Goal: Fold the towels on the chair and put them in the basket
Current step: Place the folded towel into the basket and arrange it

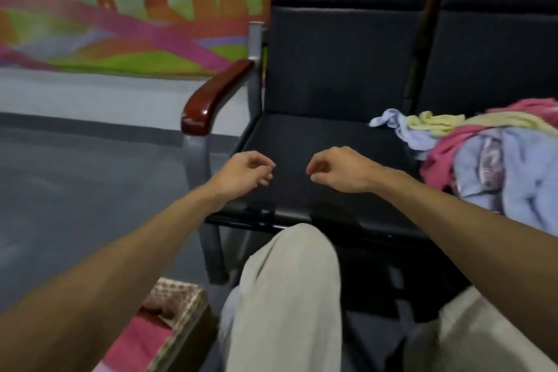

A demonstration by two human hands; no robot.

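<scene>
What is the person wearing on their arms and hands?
Nothing: both forearms are bare, no sleeves in view. The left hand and right hand show no gloves or watch. Light beige trousers cover the knees.

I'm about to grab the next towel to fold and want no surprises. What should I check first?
1. Left hand free: ok, fingers loosely curled, holding nothing.
2. Right hand free: ok, also holding nothing.
3. Folding space: ok, the black seat under both hands is bare.
4. Towels at hand: ok, the towel pile lies unfolded on the next seat, to the right.
5. Room in the basket: cannot tell, only a corner shows, with pink cloth inside.
</scene>
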